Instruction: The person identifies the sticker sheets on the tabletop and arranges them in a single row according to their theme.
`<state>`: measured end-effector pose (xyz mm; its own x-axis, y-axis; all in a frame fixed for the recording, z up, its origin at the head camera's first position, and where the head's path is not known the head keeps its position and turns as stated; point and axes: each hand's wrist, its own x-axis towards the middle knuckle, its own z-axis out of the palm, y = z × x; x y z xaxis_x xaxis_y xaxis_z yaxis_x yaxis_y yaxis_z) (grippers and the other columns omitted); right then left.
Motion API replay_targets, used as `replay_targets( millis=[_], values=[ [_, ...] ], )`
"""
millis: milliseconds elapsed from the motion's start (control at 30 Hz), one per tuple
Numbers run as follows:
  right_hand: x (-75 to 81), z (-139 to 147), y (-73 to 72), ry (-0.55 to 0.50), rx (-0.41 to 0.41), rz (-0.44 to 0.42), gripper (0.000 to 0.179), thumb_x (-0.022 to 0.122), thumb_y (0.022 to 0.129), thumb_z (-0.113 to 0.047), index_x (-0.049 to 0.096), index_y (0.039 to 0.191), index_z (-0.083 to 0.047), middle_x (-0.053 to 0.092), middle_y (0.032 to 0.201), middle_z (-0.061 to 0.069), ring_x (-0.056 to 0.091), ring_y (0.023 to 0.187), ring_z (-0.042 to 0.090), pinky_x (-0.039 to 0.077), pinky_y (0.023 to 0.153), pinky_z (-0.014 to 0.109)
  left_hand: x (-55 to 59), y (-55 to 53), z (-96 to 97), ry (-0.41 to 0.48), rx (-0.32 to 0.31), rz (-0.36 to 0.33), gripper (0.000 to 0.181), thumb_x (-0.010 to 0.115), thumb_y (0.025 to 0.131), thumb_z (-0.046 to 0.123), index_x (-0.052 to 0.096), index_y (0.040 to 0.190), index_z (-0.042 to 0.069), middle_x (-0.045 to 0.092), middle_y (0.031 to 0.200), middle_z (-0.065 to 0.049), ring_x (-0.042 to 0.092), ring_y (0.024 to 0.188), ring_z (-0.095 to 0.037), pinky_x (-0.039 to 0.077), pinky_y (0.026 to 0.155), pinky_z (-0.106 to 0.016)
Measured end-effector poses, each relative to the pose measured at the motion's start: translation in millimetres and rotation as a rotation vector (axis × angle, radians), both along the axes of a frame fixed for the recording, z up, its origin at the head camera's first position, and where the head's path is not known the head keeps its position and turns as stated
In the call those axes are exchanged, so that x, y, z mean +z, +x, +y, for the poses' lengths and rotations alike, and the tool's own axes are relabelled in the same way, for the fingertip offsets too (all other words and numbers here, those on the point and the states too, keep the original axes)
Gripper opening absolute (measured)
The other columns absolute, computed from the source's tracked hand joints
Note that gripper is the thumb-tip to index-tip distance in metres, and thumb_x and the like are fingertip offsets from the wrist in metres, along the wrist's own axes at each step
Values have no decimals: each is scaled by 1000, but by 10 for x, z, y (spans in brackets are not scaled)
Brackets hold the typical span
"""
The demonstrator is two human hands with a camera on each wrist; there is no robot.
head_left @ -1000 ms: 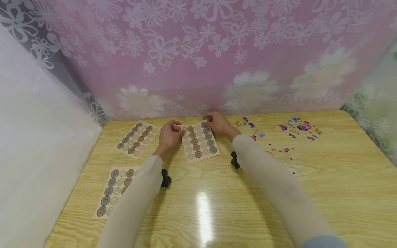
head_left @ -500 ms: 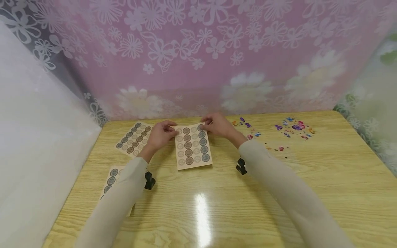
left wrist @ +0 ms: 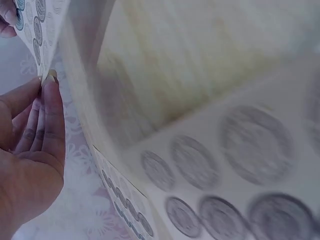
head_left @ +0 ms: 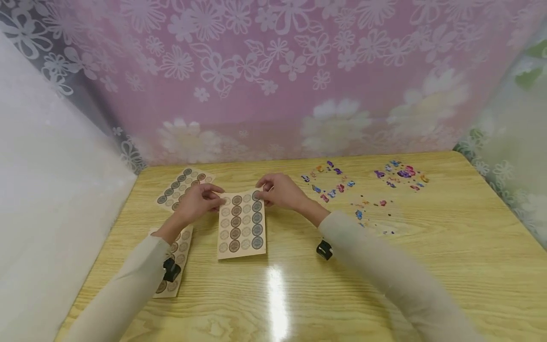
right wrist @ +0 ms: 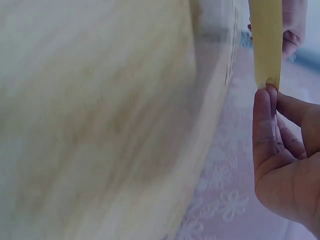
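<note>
Between my two hands is a tan sticker sheet [head_left: 241, 224] printed with columns of round brown, blue-grey and pale stickers. My left hand [head_left: 197, 204] pinches its upper left corner between thumb and fingers, and my right hand [head_left: 282, 191] pinches the upper right corner. In the left wrist view, the fingertips [left wrist: 49, 85] of the left hand meet at the sheet's corner. The right wrist view shows the plain back of the sheet [right wrist: 266, 40] above the right hand's thumb and fingers.
A similar sticker sheet [head_left: 183, 183] lies at the back left, and another sheet [head_left: 183, 251] lies under the left forearm. Right of the hands, small colourful butterfly-shaped pieces [head_left: 340, 188] lie in groups on the wooden table [head_left: 448, 247]. A flowered curtain [head_left: 256, 118] hangs behind.
Both hands have carried the sticker sheet toward the left and nearer the front, straightening its tilt. More of the colourful pieces at the right have come into sight.
</note>
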<state>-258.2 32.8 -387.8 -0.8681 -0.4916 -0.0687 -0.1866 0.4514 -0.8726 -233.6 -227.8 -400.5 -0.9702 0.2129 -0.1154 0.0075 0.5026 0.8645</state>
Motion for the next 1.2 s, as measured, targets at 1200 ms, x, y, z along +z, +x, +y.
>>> replay_targets(
  millis=[1200],
  values=[
    [-360,-566,485,45,74,-74,21,69,89,-13,62,105,-1,62,74,3,66,61,17,53,55,25,-141,565,-409,-418,-16,226,15,72,86,13,73,98,3,68,80,-1,63,72,-16,51,64,-34]
  ],
)
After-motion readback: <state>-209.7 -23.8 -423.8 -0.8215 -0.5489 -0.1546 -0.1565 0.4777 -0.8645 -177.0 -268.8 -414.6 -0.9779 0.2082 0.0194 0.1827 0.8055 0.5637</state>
